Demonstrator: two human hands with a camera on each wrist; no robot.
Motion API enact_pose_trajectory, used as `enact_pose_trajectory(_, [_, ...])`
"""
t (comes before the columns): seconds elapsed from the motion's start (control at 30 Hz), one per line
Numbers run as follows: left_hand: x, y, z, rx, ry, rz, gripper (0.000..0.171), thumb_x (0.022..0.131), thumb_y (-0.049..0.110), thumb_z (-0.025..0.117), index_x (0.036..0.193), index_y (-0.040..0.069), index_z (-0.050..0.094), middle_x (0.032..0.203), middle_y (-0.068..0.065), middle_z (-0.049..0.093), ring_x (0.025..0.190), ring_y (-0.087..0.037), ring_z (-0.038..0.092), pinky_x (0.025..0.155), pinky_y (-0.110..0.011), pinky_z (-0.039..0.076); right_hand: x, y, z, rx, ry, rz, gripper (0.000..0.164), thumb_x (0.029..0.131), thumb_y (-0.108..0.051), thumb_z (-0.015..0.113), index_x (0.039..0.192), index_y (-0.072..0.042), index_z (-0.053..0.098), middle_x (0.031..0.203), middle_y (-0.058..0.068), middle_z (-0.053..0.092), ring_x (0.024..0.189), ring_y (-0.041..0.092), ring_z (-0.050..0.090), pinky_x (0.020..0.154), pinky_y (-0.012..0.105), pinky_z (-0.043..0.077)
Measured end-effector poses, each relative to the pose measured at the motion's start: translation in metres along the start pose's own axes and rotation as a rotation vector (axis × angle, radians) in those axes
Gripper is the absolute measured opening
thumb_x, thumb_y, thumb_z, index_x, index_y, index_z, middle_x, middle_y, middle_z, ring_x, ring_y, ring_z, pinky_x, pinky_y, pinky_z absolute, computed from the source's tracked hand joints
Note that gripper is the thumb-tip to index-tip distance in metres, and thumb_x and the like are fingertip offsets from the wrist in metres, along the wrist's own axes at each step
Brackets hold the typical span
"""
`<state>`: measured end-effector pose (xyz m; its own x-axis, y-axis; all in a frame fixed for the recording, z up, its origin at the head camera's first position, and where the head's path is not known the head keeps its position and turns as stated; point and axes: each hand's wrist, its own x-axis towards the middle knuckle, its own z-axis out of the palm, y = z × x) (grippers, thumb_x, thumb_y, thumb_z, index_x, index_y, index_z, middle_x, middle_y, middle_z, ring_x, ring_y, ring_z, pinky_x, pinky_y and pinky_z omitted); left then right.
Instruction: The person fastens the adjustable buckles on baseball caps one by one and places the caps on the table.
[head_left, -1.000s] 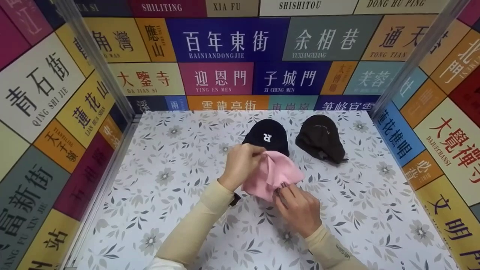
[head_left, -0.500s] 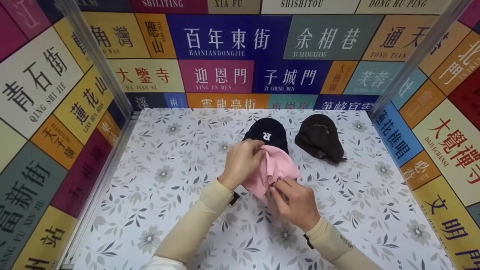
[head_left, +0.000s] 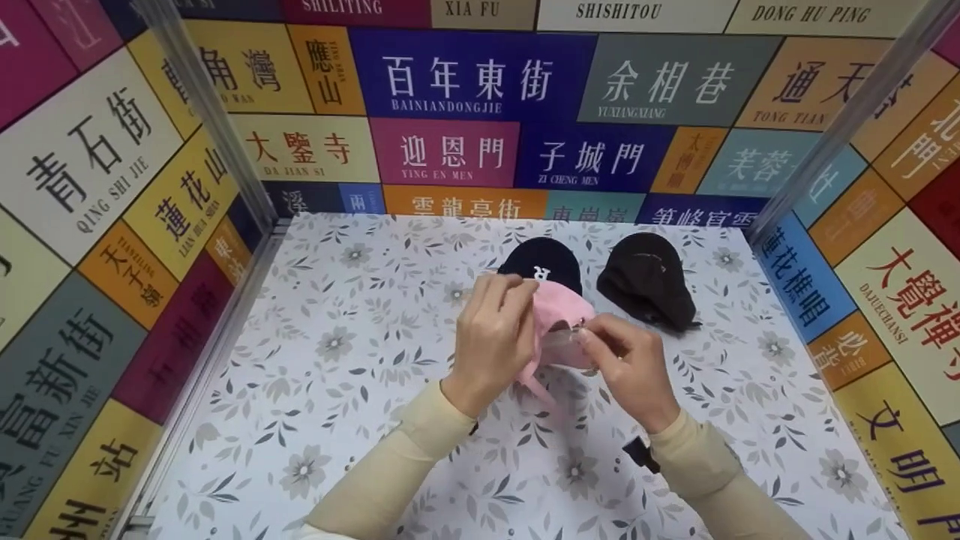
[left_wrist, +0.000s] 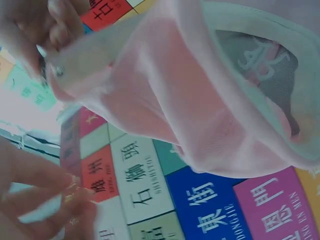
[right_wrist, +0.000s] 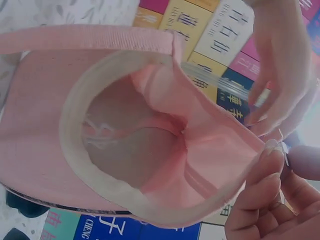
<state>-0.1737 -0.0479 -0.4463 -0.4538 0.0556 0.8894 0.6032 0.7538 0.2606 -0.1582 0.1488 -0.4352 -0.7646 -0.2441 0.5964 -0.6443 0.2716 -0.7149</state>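
A pink baseball cap [head_left: 564,301] is held above the table, its hollow turned toward me. My right hand [head_left: 634,367] pinches the cap's rear edge by a small metal buckle; thumb and fingertips meet there in the right wrist view. A loose pink strap [right_wrist: 100,40] hangs from the other side of the rear opening. My left hand [head_left: 491,337] is beside the cap, fingers loosely bent. In the left wrist view its fingers [left_wrist: 45,200] appear apart from the cap with nothing visible between them. Light embroidery shows through the cap's inside [left_wrist: 265,60].
Behind the pink cap sits a navy cap [head_left: 544,255] with a white letter, partly covered. A dark brown cap [head_left: 646,277] lies to its right. The floral-patterned table [head_left: 315,405] is enclosed by sign-printed walls [head_left: 472,75] at the back and sides.
My right hand has moved up and right with the cap's rear edge, spreading its opening. The strap now hangs down. My left hand has turned and seems to have left the cap's edge.
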Motion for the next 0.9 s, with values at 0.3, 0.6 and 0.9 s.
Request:
enact_pose_trajectory(0.3, [-0.037, 0.027, 0.016, -0.013, -0.247, 0.562, 0.014, 0.082, 0.006, 0.052, 0.081, 0.01, 0.066, 0.081, -0.001, 0.061, 0.074, -0.02, 0.055, 0.068, -0.028, 0.049, 0.01, -0.003, -0.012, 0.082, -0.003, 0.091, 0.012, 0.093, 0.008, 0.065, 0.084, 0.001, 0.07, 0.065, 0.016, 0.057, 0.054, 0.019, 0.053, 0.048, 0.023, 0.043])
enact_pose_trajectory(0.6, [-0.072, 0.034, 0.047, 0.369, -0.678, 0.707, 0.012, 0.083, 0.017, 0.056, 0.082, 0.02, 0.067, 0.073, 0.006, 0.059, 0.07, -0.019, 0.054, 0.068, -0.034, 0.044, 0.01, 0.0, -0.015, 0.149, -0.036, 0.139, 0.012, 0.095, 0.006, 0.063, 0.083, 0.005, 0.068, 0.065, 0.022, 0.055, 0.053, 0.032, 0.051, 0.047, 0.025, 0.043])
enact_pose_trajectory(0.9, [-0.083, 0.044, 0.051, 0.57, -0.774, 0.62, 0.008, 0.084, 0.025, 0.069, 0.081, 0.03, 0.073, 0.068, 0.011, 0.061, 0.061, -0.012, 0.054, 0.053, -0.03, 0.036, 0.003, -0.001, -0.017, 0.17, -0.024, 0.183, 0.011, 0.094, 0.004, 0.065, 0.084, 0.004, 0.069, 0.065, 0.017, 0.056, 0.053, 0.026, 0.05, 0.047, 0.024, 0.042])
